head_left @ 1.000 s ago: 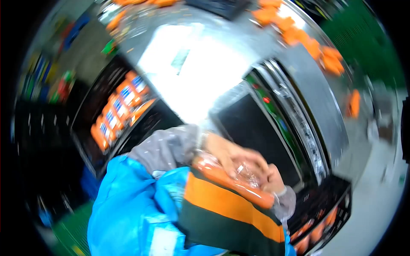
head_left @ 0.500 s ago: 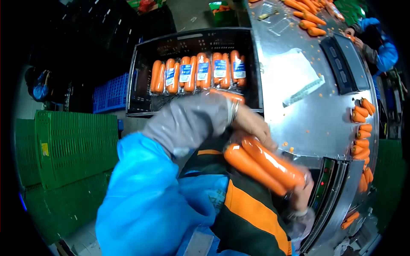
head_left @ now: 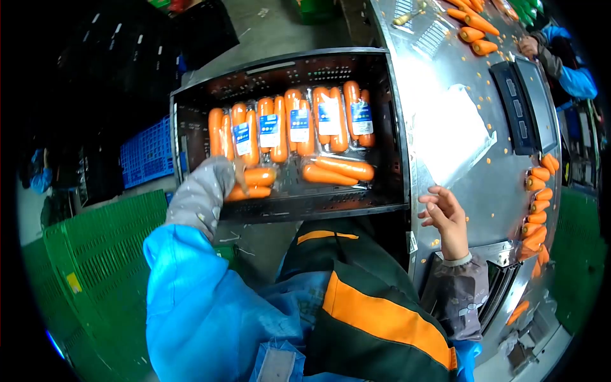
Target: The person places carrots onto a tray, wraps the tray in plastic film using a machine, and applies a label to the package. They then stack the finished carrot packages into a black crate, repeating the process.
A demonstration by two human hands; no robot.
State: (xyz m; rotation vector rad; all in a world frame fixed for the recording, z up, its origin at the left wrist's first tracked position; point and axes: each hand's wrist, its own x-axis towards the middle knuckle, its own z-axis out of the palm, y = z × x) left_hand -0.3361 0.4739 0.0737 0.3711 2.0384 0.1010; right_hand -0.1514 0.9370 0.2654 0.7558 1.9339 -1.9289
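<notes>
Inside the crate (head_left: 318,209), left hand (head_left: 238,177) touches a carrot pack (head_left: 259,176).

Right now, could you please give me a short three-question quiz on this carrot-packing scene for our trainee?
1. Multiple choice: the left hand, at a carrot pack, reaches into A) the black crate, B) a green crate, C) a blue crate.
2. True or false: the right hand is clenched in a fist.
3. Fill in: the loose carrots lie along the edge of the steel ___.

Key:
1. A.
2. False: it is open and empty.
3. table.
</notes>
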